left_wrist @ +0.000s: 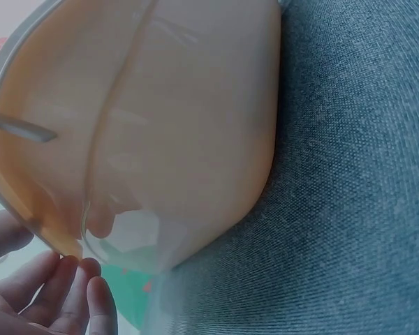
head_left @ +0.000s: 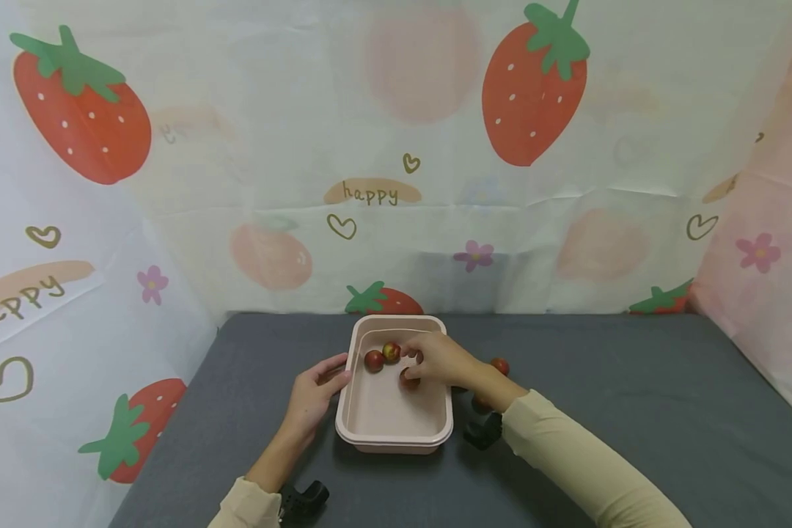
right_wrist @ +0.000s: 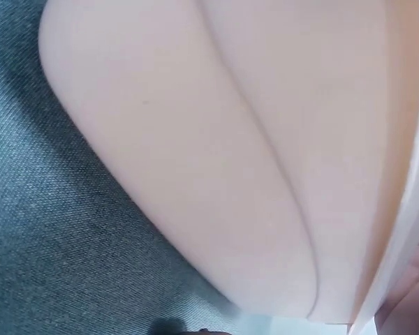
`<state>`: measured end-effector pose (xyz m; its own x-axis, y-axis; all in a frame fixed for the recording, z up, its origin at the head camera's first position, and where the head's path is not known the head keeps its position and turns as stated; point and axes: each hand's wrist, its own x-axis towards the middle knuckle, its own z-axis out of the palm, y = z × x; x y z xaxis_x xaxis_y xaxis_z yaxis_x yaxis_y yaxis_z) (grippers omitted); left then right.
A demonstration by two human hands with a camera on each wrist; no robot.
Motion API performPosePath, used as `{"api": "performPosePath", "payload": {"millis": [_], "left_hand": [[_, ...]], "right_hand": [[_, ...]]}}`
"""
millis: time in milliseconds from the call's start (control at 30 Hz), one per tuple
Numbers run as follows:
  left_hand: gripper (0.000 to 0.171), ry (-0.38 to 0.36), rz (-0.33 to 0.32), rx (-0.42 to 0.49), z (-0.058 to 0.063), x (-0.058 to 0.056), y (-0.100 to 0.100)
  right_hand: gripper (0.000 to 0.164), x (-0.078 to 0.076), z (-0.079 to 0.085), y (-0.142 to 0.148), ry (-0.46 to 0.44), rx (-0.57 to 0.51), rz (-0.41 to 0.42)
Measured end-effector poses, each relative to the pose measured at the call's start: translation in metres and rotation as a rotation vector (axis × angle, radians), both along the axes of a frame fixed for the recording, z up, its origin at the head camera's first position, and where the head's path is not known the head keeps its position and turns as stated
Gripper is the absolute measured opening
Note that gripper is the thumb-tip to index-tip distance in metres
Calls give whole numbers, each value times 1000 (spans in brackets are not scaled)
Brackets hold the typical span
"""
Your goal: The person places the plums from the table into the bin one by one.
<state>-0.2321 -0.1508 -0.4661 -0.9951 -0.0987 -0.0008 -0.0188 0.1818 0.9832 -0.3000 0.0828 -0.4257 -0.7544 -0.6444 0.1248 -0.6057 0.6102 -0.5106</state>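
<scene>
A pale pink plastic box (head_left: 383,422) stands on the dark cloth. My left hand (head_left: 313,396) grips its left rim, thumb on top and fingers along the outer wall; in the left wrist view its fingers (left_wrist: 73,293) meet the rim. My right hand (head_left: 438,359) reaches into the box with bent fingers, thumb and fingertips apart. Just under the thumb, partly hidden, lies a small round dark red fruit (head_left: 408,380). Two more lie left of that hand: a red one (head_left: 373,361) and a red-and-yellow one (head_left: 391,352). In the right wrist view the box wall (right_wrist: 195,139) hides most of the hand.
Right of the box, partly behind the right forearm, are more small red fruits, one (head_left: 499,365) beyond the wrist and another (head_left: 481,404) nearer. Grey cloth (head_left: 600,367) covers the table. A strawberry-print curtain (head_left: 290,147) hangs behind.
</scene>
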Motion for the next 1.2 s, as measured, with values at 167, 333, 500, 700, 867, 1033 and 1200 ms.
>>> {"api": "performPosePath", "payload": {"millis": [167, 333, 500, 700, 867, 1033, 1200], "left_hand": [[41, 4, 3, -5, 1, 2, 0], [41, 0, 0, -4, 3, 2, 1], [41, 2, -2, -3, 3, 2, 1], [41, -1, 5, 0, 1, 1, 1], [41, -11, 10, 8, 1, 1, 1], [41, -11, 12, 4, 1, 2, 1], [41, 1, 6, 4, 0, 2, 0]], "right_hand": [[27, 1, 5, 5, -44, -43, 15], [25, 4, 15, 20, -60, -116, -12], [24, 7, 23, 44, -45, -175, -78], [25, 12, 23, 72, -32, -230, -134], [24, 18, 19, 92, -60, -246, -176], [26, 18, 9, 111, -92, -245, -220], [30, 16, -4, 129, -111, -246, -257]]}}
